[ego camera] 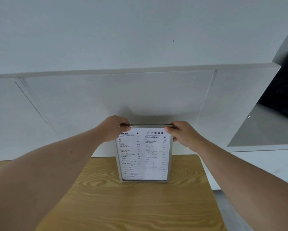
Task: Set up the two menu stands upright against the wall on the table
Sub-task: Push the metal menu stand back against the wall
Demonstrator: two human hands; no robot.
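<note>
Menu stand [144, 155] stands upright at frame centre, its bottom edge on the far part of the wood-grain worktop [126, 205], close to the white wall [139, 47]; whether its back touches the wall cannot be told. The frame acts as holder: one printed menu sheet [131, 157] sits inside it, two columns of text, headings legible, lower lines blurred. Only one stand in view. Left hand [114, 129] pinches the stand's upper left corner, thumb on the front face, fingers curled over the top edge. Right hand [184, 134] pinches the upper right corner likewise. Both forearms reach in from the lower corners of the frame. Dark blurred shape [286, 90] at right edge, unidentifiable.
</note>
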